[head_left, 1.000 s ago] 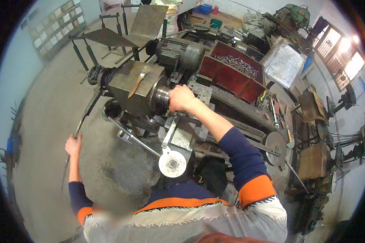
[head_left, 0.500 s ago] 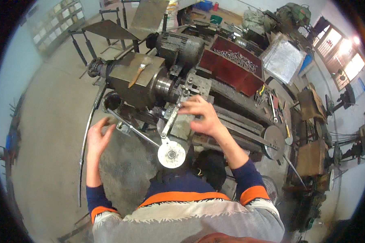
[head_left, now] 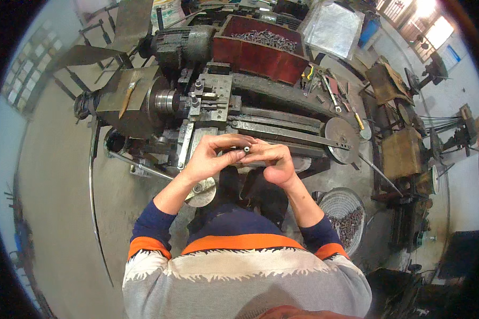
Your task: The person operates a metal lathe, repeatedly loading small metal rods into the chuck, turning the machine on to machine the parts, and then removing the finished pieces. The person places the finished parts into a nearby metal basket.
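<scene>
In front of my body, beside the lathe's slide, my two hands meet over a small round metal part point(head_left: 246, 150) with a dark hole in its end. My left hand point(head_left: 212, 155) pinches it between thumb and fingers. From the other side my right hand point(head_left: 274, 160) has its fingers closed against the same part; most of it is hidden by the fingers. Just beyond my hands is the lathe's tool slide point(head_left: 213, 93), with its round chuck point(head_left: 166, 101) to the left. A pale lever point(head_left: 185, 146) and a white disc point(head_left: 201, 194) stand below my left wrist.
A red bin point(head_left: 258, 56) of small metal pieces stands behind the lathe. To its right lie a wrench point(head_left: 332, 95) and other hand tools. A brush point(head_left: 126, 101) rests on the headstock. At lower right sits a pale basket point(head_left: 332, 198) of metal parts. A long rod slants along the left.
My right hand has drawn back from the lathe's slide, and my left hand has come in from the left. Both now meet on the small metal part. The view has shifted rightward.
</scene>
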Motion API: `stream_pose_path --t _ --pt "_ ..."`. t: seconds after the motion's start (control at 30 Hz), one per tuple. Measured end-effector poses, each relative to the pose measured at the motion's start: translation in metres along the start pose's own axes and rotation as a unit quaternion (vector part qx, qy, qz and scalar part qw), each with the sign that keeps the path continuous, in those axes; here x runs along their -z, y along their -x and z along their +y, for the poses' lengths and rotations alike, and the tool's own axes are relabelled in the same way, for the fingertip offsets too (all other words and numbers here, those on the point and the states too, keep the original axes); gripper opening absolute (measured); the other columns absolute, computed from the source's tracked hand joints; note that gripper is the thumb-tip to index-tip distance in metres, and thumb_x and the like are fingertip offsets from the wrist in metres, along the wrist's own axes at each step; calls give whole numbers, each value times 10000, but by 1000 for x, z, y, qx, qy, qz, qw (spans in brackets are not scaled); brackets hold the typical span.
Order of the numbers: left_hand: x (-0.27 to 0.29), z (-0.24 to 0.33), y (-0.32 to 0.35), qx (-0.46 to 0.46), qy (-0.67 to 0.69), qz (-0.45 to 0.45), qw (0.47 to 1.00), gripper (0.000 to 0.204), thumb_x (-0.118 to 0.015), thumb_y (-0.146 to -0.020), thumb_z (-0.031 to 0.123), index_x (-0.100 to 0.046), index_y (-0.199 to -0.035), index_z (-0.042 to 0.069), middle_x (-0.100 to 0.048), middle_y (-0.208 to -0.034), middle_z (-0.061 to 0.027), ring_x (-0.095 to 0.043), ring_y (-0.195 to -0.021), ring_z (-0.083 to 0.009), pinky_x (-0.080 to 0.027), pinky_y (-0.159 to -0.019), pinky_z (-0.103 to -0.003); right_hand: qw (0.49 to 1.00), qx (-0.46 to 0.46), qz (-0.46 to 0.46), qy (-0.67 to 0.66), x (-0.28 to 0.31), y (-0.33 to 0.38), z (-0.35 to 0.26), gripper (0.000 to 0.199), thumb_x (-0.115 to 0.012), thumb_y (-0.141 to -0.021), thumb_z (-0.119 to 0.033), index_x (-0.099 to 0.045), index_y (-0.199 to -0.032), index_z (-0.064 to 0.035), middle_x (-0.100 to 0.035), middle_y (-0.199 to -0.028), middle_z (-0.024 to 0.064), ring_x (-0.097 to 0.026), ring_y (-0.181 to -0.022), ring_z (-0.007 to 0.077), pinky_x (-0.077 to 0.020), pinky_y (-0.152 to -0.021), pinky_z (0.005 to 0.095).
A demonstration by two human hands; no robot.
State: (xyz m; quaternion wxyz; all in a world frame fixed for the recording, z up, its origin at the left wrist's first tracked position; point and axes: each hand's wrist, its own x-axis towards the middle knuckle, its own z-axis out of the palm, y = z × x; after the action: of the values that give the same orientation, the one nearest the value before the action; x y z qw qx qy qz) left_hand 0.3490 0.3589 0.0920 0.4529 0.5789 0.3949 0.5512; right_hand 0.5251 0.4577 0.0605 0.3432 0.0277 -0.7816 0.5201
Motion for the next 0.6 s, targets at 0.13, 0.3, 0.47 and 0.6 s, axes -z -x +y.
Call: stream_pose_path --t 0.13,0.3,0.47,0.6 --pt "-3 0 -7 35 -5 15 999 262 -626 -802 60 -627 -1044 -41 -621 -1087 -154 -567 -1039 -215 -441 -900 -340 999 -13 19 -42 3 0 4 385 -551 -636 -230 -693 -913 -2 -665 -947 141 -601 -989 282 -327 -1025 420" --pt "-9 -5 -15 77 20 42 996 270 -646 -791 74 -629 -1034 -41 -631 -1067 -143 -578 -1011 -201 -446 -891 -334 993 -36 25 -110 13 5 9 407 -583 -684 -294 -685 -928 14 -652 -1006 156 -580 -1025 288 -352 -991 404" --pt "-19 -7 -31 90 15 35 995 271 -660 -782 84 -631 -1020 -41 -643 -1042 -126 -588 -977 -188 -452 -874 -320 987 -24 52 -147 26 11 14 532 -668 -741 -441 -672 -924 58 -654 -950 154 -576 -994 277 -401 -920 381" --pt "-24 -6 -43 84 -8 18 996 257 -655 -785 87 -636 -1007 -40 -643 -1042 -116 -587 -961 -170 -452 -866 -312 988 -37 46 -141 39 13 11 461 -656 -731 -407 -688 -920 12 -650 -967 131 -562 -1006 270 -399 -904 361"
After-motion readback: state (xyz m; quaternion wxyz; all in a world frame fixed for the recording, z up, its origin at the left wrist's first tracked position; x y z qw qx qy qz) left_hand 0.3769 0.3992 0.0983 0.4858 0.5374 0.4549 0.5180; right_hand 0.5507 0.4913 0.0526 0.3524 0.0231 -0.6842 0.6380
